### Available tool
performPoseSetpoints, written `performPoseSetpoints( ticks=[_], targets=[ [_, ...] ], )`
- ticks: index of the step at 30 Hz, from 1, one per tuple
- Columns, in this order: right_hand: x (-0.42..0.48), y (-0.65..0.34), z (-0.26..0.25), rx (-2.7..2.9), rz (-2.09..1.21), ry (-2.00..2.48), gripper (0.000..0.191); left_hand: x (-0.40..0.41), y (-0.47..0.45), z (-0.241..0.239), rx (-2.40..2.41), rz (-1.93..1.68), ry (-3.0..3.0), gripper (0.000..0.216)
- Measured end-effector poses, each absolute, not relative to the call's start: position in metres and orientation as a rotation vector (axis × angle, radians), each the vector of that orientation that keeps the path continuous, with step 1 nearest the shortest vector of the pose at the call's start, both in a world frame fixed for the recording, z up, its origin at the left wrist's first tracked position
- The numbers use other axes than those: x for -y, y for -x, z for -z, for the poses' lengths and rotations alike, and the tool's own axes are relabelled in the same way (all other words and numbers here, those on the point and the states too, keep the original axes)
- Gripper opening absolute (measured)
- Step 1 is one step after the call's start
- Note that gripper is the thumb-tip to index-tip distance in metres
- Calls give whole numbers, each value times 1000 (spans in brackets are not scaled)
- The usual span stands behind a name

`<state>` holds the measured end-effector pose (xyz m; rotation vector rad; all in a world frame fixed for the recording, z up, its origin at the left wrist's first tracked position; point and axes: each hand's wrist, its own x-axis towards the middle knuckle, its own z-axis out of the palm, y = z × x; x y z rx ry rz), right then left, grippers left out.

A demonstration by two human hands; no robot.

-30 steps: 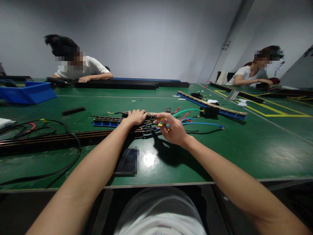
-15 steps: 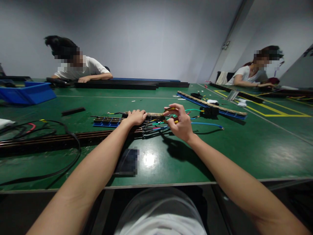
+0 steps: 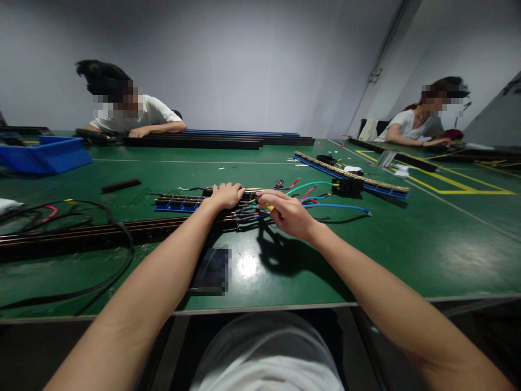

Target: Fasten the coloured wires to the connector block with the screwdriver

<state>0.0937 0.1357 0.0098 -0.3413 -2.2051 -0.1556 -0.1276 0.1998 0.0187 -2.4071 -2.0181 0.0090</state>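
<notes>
My left hand (image 3: 225,196) lies over the blue-and-black rail strip (image 3: 179,202) with copper-coloured lines along it, its fingers bent closed over the far side. Close by on the right, my right hand (image 3: 293,214) is closed around yellow-handled pliers (image 3: 266,207), mostly hidden by the fingers. The jaws are at the wire ends, where I cannot make out what they touch. Coloured wires fan out beyond this hand, among them a green wire (image 3: 311,184) and a blue wire (image 3: 342,207). A long dark rail (image 3: 163,227) with copper-coloured lines runs left, nearer to me.
Another blue rail strip (image 3: 354,176) lies at the right with a black connector block (image 3: 347,187). A blue bin (image 3: 52,155), looped black cable (image 3: 129,250) and dark flat pad (image 3: 214,269) are on the green table (image 3: 407,250). Two people work across it.
My right hand has moved left and lower, towards the left hand. Its fingers, spread on the pliers' handles before, are now closed together. The left hand stays in place.
</notes>
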Motion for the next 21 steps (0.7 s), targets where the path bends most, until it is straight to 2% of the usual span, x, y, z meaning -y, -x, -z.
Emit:
performPoseSetpoints(
  ticks=[9,16,21],
  targets=[
    [-132,-123,-38,1705,75,729,47,-204,130,-16,2021,9,2426,54],
    [-155,-138,-33,1697,101,875,51,-202,128,-18,2027,-18,2420,55],
    [-162,-136,-23,1785,-84,906,56,-203,129,-17,2022,5,2429,54]
  ],
)
